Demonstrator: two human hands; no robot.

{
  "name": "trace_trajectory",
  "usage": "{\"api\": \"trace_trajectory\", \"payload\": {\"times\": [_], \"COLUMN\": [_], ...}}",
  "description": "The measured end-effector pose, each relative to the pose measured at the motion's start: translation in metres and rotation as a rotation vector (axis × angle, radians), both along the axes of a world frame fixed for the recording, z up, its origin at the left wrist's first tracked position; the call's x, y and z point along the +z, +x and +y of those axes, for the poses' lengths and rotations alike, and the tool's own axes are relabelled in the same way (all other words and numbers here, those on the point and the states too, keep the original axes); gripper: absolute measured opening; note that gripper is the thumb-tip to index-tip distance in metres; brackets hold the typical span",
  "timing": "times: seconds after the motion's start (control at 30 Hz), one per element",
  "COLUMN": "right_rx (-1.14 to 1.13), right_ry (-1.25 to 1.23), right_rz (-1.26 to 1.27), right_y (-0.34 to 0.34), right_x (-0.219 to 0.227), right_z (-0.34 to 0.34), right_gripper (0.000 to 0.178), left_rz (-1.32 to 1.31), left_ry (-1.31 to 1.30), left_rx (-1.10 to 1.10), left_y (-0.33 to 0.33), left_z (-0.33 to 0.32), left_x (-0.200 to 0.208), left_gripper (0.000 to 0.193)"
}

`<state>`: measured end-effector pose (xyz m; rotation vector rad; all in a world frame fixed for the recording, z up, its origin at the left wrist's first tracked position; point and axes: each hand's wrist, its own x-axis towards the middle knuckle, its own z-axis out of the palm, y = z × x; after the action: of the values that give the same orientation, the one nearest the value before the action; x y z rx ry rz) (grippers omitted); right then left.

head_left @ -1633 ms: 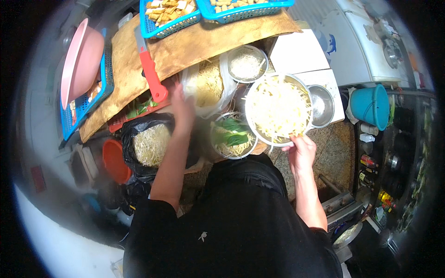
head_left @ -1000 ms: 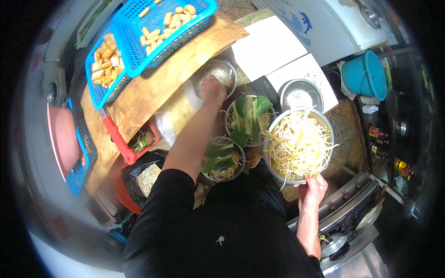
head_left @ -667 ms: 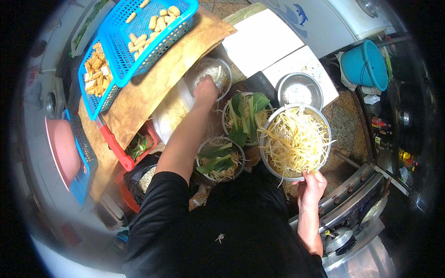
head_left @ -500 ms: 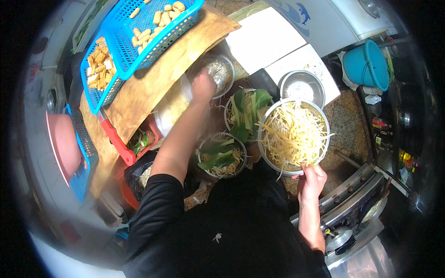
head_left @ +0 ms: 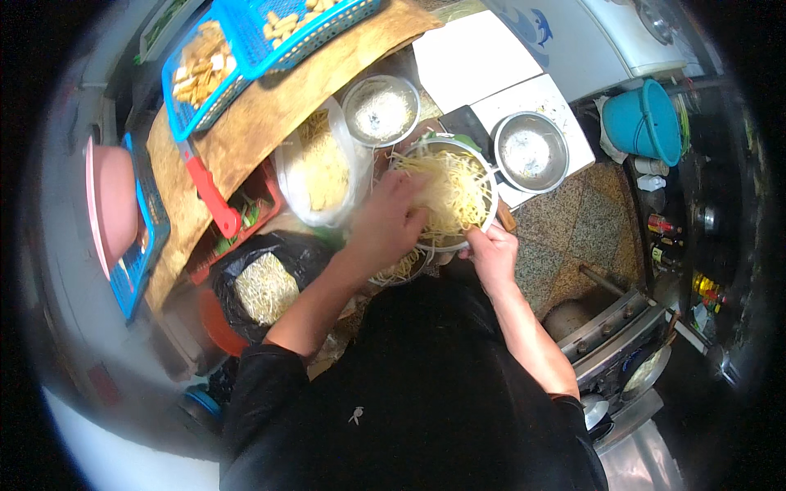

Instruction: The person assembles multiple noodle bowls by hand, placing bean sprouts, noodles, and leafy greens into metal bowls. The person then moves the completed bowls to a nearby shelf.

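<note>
My right hand (head_left: 494, 258) grips the near right rim of a metal bowl (head_left: 492, 203), thumb over the edge. Bean sprouts and yellow noodles (head_left: 460, 184) are heaped in it. Over the bowl's left side hangs my left hand (head_left: 385, 221), its fingers smeared by motion at the heap, so whether they hold anything is unclear. Beneath my left forearm and the held bowl, another bowl of noodles (head_left: 401, 268) shows only in part. A clear plastic bag of yellow noodles (head_left: 323, 172) lies to the left. Nearer me, a black bag (head_left: 233, 274) holds bean sprouts (head_left: 267, 288).
Beyond the noodle bag sits a metal bowl (head_left: 381, 110) with scraps inside. A second metal bowl (head_left: 532, 151) rests on a white surface (head_left: 479, 57). Blue baskets (head_left: 270, 53) of tofu pieces stand on a wooden board (head_left: 237, 147). A red-handled tool (head_left: 211, 196) juts from the board's edge.
My left hand has come back from the far metal bowl to the held bowl. My right hand has carried the held bowl left and slightly away, over the bowl with green leaves.
</note>
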<state>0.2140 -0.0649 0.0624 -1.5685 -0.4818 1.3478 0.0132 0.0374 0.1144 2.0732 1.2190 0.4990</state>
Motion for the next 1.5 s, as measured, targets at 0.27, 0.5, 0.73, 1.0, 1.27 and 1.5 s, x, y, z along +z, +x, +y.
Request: {"api": "trace_trajectory", "payload": {"times": [0.27,0.5,0.73,1.0,1.27,1.5], "right_rx": [0.172,0.265,0.260,0.164,0.265,0.281], "right_ry": [-0.058,-0.046,0.000,0.012,-0.071,-0.195], "right_rz": [0.165,0.153,0.154,0.177,0.099,-0.004], "right_y": [-0.031,-0.041,-0.038,-0.019,-0.020,-0.011], "right_x": [0.001,0.000,0.001,0.013,0.005,-0.030], "right_z": [-0.009,-0.010,-0.007,-0.001,-0.013,0.000], "right_gripper": [0.015,0.013,0.015,0.014,0.013,0.018], "left_rz": [-0.171,0.169,0.086,-0.646,-0.665,-0.368], "left_ry": [0.116,0.263,0.280,-0.334,-0.275,-0.115], "left_rx": [0.123,0.156,0.234,0.793,0.640,0.421], "left_y": [-0.030,-0.032,-0.021,-0.062,-0.057,-0.054], "left_z": [-0.062,-0.082,-0.073,-0.096,-0.040,-0.051], "left_x": [0.004,-0.006,-0.003,-0.021,-0.031,-0.070], "left_gripper": [0.048,0.063,0.080,0.060,0.053,0.050]}}
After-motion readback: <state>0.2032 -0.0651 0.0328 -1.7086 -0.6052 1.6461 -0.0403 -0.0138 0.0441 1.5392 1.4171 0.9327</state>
